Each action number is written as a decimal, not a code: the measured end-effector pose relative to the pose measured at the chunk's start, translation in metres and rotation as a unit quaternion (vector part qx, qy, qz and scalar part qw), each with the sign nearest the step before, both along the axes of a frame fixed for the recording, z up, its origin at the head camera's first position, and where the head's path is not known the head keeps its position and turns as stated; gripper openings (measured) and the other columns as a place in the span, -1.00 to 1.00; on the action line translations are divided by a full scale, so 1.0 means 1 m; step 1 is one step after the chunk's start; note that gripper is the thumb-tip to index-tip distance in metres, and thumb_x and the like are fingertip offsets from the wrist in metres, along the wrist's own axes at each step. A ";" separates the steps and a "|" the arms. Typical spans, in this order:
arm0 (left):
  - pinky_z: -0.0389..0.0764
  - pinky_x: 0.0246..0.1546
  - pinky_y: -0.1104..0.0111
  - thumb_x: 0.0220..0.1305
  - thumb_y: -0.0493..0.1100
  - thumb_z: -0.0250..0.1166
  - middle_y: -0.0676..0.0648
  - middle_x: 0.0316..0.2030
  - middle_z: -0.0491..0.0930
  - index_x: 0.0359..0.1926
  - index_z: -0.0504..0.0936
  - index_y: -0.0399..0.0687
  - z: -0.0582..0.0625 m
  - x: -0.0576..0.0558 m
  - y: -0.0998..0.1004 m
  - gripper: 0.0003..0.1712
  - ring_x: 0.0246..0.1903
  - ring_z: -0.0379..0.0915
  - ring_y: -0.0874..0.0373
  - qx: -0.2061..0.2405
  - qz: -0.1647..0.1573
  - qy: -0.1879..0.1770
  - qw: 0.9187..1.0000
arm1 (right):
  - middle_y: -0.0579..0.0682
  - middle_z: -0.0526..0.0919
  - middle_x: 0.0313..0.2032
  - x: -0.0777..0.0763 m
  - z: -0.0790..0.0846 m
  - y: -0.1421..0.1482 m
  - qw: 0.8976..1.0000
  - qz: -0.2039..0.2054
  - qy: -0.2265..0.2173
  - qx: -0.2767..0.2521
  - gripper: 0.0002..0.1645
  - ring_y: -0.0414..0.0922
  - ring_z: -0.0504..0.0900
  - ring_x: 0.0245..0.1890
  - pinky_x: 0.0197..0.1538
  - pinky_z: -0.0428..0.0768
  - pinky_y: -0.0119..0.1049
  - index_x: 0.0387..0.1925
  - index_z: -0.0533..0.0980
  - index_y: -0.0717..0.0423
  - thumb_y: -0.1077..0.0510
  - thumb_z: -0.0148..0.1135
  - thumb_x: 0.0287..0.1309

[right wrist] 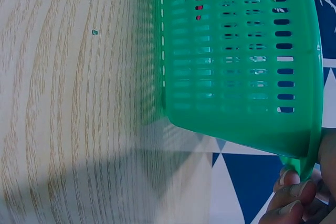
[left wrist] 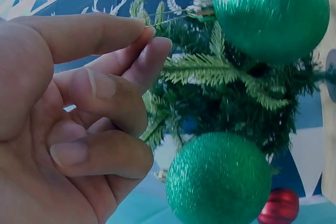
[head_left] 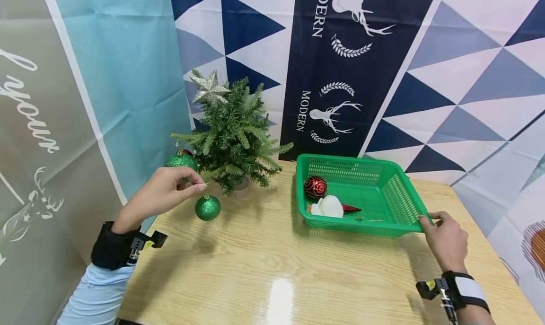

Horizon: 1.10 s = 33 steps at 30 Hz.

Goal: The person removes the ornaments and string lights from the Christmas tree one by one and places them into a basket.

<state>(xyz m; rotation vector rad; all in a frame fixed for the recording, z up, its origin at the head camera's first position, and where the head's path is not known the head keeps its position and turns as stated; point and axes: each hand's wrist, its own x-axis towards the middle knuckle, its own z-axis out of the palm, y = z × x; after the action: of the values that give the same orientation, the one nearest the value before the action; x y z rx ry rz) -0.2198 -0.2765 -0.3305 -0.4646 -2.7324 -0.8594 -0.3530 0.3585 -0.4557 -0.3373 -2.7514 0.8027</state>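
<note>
Between thumb and fingertips, my left hand (head_left: 176, 188) pinches the thin loop of a glittery green Christmas ball (head_left: 207, 207), which hangs above the table beside the tree. The small artificial Christmas tree (head_left: 238, 140) carries a silver star (head_left: 210, 88) on top. Another green ball (left wrist: 218, 179) and a red ball (left wrist: 280, 206) hang at its left side, partly hidden by my hand in the head view. Over at the right, my right hand (head_left: 447, 240) grips the front right corner of the green plastic basket (head_left: 362, 228), thumb on the rim and fingers curled beneath it.
In the basket lie a red ball with swirls (head_left: 315, 187), a white ornament (head_left: 329, 206) and a red pointed piece (head_left: 351, 208). The wooden table (head_left: 255, 263) ends at patterned cloth (head_left: 255, 27) behind and on both sides.
</note>
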 end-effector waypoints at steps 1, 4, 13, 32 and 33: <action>0.34 -0.42 0.33 0.46 -0.06 0.33 0.12 -0.47 0.51 -0.20 0.74 0.13 0.000 0.000 0.001 -0.92 -0.56 0.29 0.20 0.001 -0.001 0.000 1.000 | 0.35 0.57 -0.17 0.000 0.000 0.000 1.000 0.000 0.000 0.000 -0.37 0.21 0.48 -0.30 -0.54 0.36 -0.14 0.23 0.48 0.39 -0.08 0.08 0.46; 0.36 -0.41 0.33 0.45 -0.08 0.34 0.13 -0.44 0.55 -0.21 0.75 0.14 0.002 -0.001 0.005 -0.93 -0.53 0.31 0.20 -0.003 -0.004 0.000 1.000 | 0.34 0.57 -0.18 0.000 0.001 -0.001 1.000 -0.002 -0.002 -0.002 -0.37 0.21 0.48 -0.30 -0.53 0.36 -0.13 0.24 0.47 0.38 -0.09 0.08 0.47; 0.35 -0.44 0.38 0.40 -0.13 0.39 0.18 -0.47 0.54 -0.22 0.73 0.20 0.001 -0.010 0.023 -0.94 -0.55 0.29 0.27 0.011 -0.073 0.023 0.997 | 0.34 0.57 -0.21 0.001 0.003 0.000 1.000 -0.002 0.006 0.000 -0.38 0.22 0.46 -0.31 -0.53 0.35 -0.12 0.23 0.48 0.39 -0.07 0.08 0.46; 0.47 -0.35 0.34 0.41 -0.11 0.37 0.21 -0.36 0.64 -0.18 0.76 0.10 -0.003 -0.044 0.082 -0.95 -0.46 0.46 0.27 0.021 -0.131 0.024 0.991 | 0.32 0.58 -0.24 0.001 0.001 -0.003 1.000 -0.007 0.004 -0.001 -0.39 0.21 0.47 -0.29 -0.52 0.34 -0.13 0.21 0.50 0.38 -0.07 0.10 0.45; 0.49 -0.34 0.33 0.42 -0.12 0.37 0.21 -0.36 0.64 -0.19 0.76 0.09 -0.004 -0.046 0.086 -0.95 -0.45 0.47 0.27 0.023 -0.134 0.023 0.991 | 0.32 0.58 -0.23 0.002 0.001 -0.003 1.000 -0.008 0.004 -0.002 -0.39 0.21 0.47 -0.28 -0.50 0.34 -0.13 0.21 0.50 0.38 -0.07 0.10 0.45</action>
<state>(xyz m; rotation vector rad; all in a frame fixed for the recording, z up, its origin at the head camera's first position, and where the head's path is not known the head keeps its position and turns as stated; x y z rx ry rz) -0.2659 -0.1907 -0.3343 -0.8440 -2.6402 -0.9585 -0.3514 0.3553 -0.4547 -0.3565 -2.7351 0.8043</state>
